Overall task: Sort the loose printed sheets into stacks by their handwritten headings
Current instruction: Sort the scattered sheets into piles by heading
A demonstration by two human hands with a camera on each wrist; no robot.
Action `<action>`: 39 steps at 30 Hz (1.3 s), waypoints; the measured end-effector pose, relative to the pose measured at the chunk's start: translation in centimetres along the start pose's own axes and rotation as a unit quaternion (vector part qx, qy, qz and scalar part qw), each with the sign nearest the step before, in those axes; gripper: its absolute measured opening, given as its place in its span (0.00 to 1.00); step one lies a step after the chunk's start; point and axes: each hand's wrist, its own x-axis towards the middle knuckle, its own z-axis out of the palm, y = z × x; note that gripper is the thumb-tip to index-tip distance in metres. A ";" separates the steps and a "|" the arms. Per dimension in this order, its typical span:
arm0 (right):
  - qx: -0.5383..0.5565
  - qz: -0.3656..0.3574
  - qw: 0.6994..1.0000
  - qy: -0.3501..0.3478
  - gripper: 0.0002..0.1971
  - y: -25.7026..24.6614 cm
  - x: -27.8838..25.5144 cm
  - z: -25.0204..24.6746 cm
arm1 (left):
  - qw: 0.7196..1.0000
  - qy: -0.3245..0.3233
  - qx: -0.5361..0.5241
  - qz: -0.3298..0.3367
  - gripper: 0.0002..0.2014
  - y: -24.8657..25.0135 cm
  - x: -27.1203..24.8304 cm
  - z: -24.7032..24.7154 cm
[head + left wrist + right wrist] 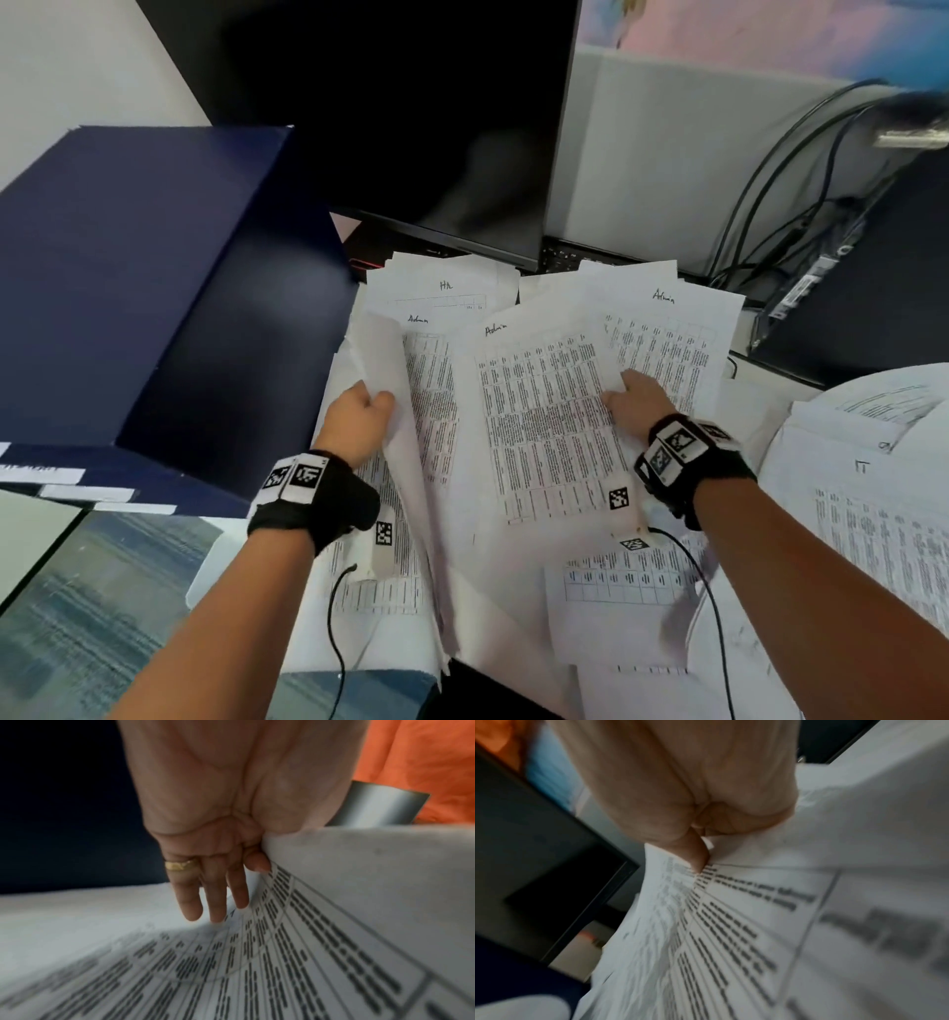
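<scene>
At the far left of the head view the blue box (154, 288) is standing hard against my papers, so I am keeping my elbow clear of it. Just right of it, left of centre, my left hand (357, 419) is pinching a curled sheet (395, 411) by its long edge, thumb on top; in the left wrist view the fingers (216, 902) are reaching straight down behind the raised paper onto the printed page lying flat below. To do this well I am lifting only that one sheet, peeling it slowly so nothing clings underneath, and turning it until its heading shows.

In the middle of the frame an Admin sheet (544, 411) is lying face up, another Admin heading (417, 319) is peeking out left of it, and an HR sheet (447, 288) is lying behind them at upper centre. Right of centre my right hand (642, 406) is gripping the edge of the right-hand Admin sheet (667, 339), thumb clamped on a fold of paper in the right wrist view. I judge the Admin pages should be gathered squarely here, edges aligned.

At the far right an IT stack (873, 514) is sitting apart; I am keeping the loose pile from sliding onto it.
</scene>
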 end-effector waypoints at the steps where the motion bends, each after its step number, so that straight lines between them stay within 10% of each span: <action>1: -0.004 -0.005 1.000 0.000 0.17 -0.8 -0.2 0.5 | 1.000 -0.003 0.000 0.002 0.13 0.1 -0.1 -0.7; 5: 0.002 -0.004 1.000 -0.003 0.19 -4.1 -0.6 3.0 | 1.000 0.003 -0.018 0.007 0.26 0.4 -0.3 -3.2; 21: -0.140 -0.033 0.983 -0.112 0.14 -8.9 -1.7 10.7 | 0.998 -0.048 -0.007 0.032 0.16 -0.1 0.4 -0.5; 26: -0.188 0.001 0.981 0.037 0.16 -6.3 0.3 7.0 | 0.995 -0.089 0.026 0.039 0.14 -0.4 0.7 2.5; 33: -0.094 0.245 0.940 0.217 0.28 -0.9 2.0 -0.8 | 0.985 -0.086 0.145 0.047 0.15 0.1 1.4 4.7; 39: -0.015 0.223 0.933 0.282 0.26 1.9 2.6 -4.2 | 0.971 -0.086 0.217 0.050 0.15 1.1 1.8 5.6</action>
